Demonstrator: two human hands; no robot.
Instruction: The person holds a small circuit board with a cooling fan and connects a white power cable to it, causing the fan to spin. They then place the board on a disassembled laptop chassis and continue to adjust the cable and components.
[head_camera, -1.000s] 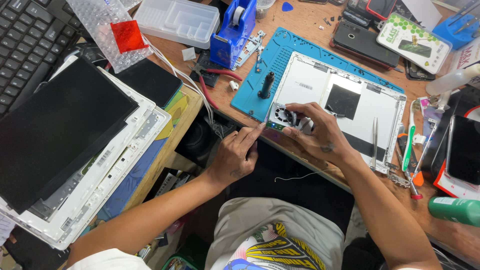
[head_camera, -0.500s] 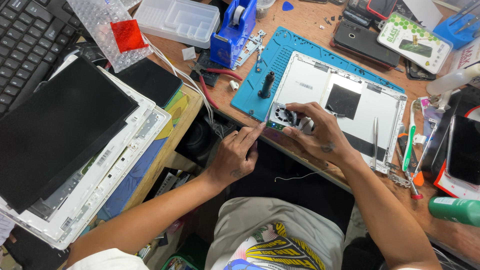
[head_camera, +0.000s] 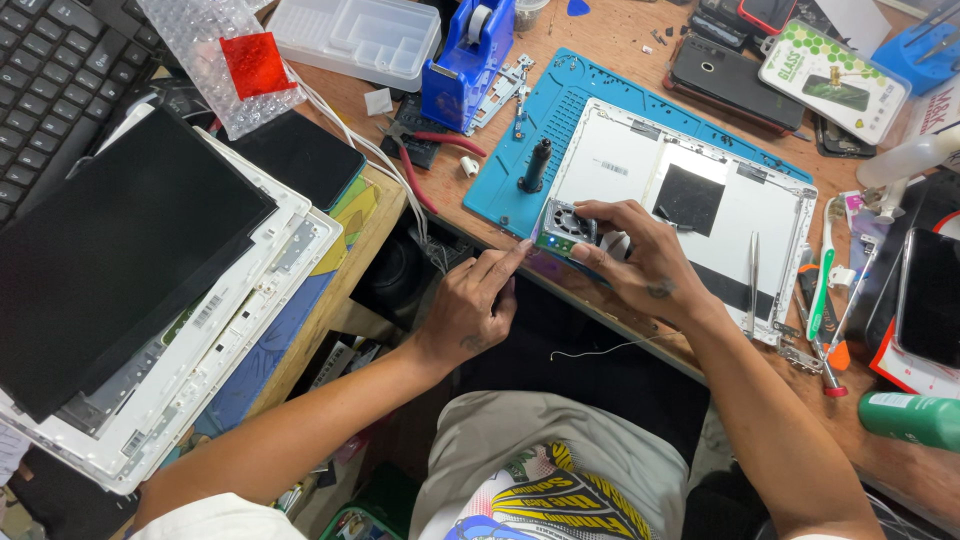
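My right hand (head_camera: 640, 262) grips a small square fan unit (head_camera: 562, 226) with a lit blue light, at the near edge of the white laptop shell (head_camera: 770, 210). That shell lies on a blue work mat (head_camera: 500, 180). My left hand (head_camera: 472, 305) is just left of the fan, its index finger stretched out and touching the fan's near corner. It holds nothing. A dark screwdriver handle (head_camera: 535, 165) stands on the mat just behind the fan.
A dark laptop screen panel (head_camera: 110, 250) in a white frame lies at left, a keyboard (head_camera: 50, 70) behind it. A blue tape dispenser (head_camera: 465, 60), clear parts tray (head_camera: 355, 35), red-handled pliers (head_camera: 440, 140), phones (head_camera: 735, 70), tweezers (head_camera: 752, 285) and a green bottle (head_camera: 910, 418) crowd the desk.
My left index finger has stretched out toward the fan's corner. My right hand and the fan have barely moved.
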